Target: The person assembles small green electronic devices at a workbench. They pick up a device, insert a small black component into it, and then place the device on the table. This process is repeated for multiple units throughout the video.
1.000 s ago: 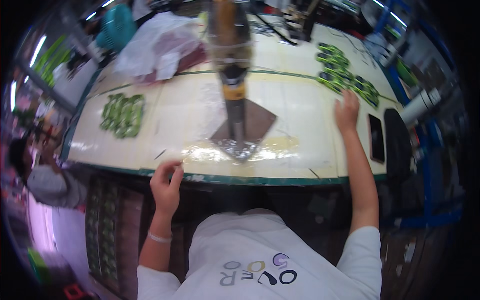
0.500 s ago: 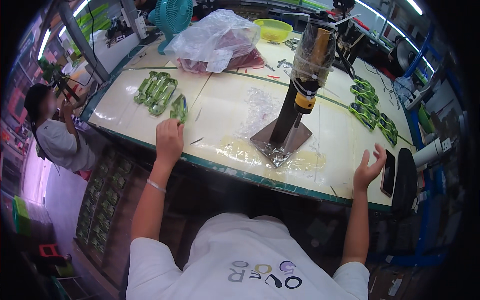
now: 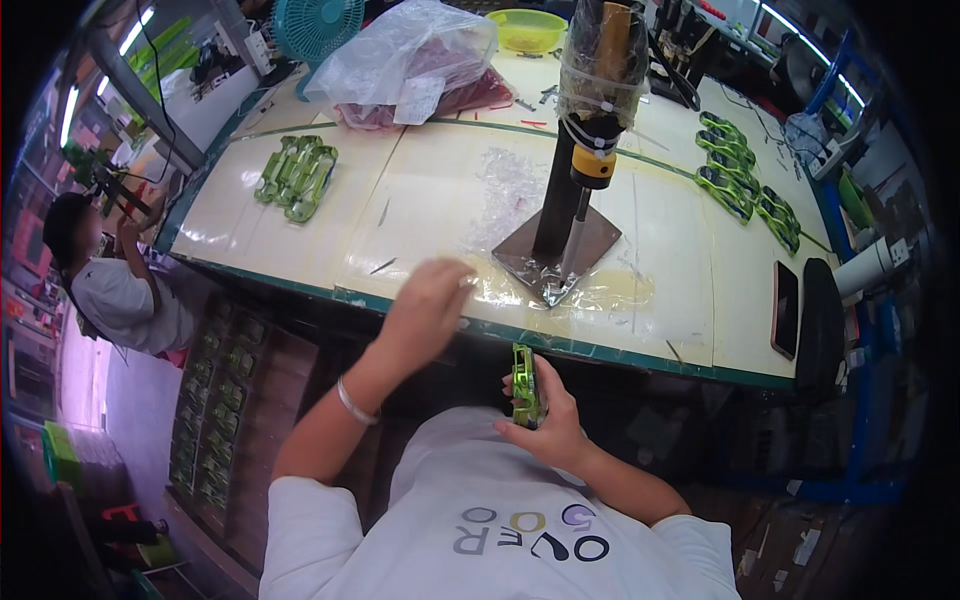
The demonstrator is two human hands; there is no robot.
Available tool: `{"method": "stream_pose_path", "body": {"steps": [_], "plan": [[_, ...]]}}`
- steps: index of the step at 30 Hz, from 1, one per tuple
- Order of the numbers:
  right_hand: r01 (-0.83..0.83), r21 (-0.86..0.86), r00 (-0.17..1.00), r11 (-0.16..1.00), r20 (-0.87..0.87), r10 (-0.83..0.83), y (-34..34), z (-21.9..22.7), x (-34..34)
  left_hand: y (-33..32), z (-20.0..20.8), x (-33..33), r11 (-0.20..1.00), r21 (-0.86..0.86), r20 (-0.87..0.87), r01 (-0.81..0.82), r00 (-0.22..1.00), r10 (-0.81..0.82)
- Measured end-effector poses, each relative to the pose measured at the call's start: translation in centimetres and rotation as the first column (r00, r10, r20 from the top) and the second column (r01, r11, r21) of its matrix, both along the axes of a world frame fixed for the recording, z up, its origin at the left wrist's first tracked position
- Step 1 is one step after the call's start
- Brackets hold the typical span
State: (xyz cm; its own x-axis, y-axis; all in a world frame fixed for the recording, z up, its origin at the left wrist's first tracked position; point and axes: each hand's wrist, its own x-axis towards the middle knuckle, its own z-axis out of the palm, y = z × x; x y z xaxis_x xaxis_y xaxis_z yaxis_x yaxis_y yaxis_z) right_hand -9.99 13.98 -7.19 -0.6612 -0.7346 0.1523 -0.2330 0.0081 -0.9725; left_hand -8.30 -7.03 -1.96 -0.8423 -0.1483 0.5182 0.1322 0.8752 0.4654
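1. Bright-green, elongated moulded-plastic part (image 3: 524,385): in the right hand (image 3: 553,418), fingers closed round it, in front of the torso, just off the pale worktop (image 3: 660,310)'s near edge. Long axis roughly 12–6 o'clock.
2. Left hand (image 3: 430,308): apart from the part, at its 10 o'clock; fingers curled, blurred; cannot tell if empty.
3. Brown, diamond-set flat plate (image 3: 515,254) under yellow-collared upright tool (image 3: 592,168): 12–1 o'clock from part.

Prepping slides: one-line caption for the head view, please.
Right hand holds a green part, left hand near upright tool.
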Motion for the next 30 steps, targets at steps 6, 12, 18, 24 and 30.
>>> {"method": "stream_pose_path", "body": {"steps": [6,12,18,24,30], "plan": [[0.061,0.056,0.996,0.997,0.059,-0.065,2.8,0.1,0.3,-4.3,-2.5,-3.7,0.864,-0.493,0.183,0.106,0.983,-0.016],[0.013,0.065,0.999,0.998,0.029,-0.015,3.4,-0.5,0.9,-4.5,-2.0,-5.6,0.821,-0.554,0.262,0.137,0.965,0.016],[0.020,0.005,0.983,1.000,0.184,-0.021,3.7,-0.8,1.5,-5.3,-3.2,-6.4,0.945,-0.322,0.191,-0.061,0.973,0.127],[0.050,0.017,0.953,0.999,0.297,-0.053,4.1,-0.6,1.1,-6.7,-2.5,-5.0,0.829,0.507,0.196,-0.235,0.968,0.154],[0.022,0.063,0.964,0.998,0.263,-0.038,4.0,-0.6,0.9,-5.5,-2.3,-2.1,0.349,0.932,0.095,-0.093,0.995,0.011]]}}
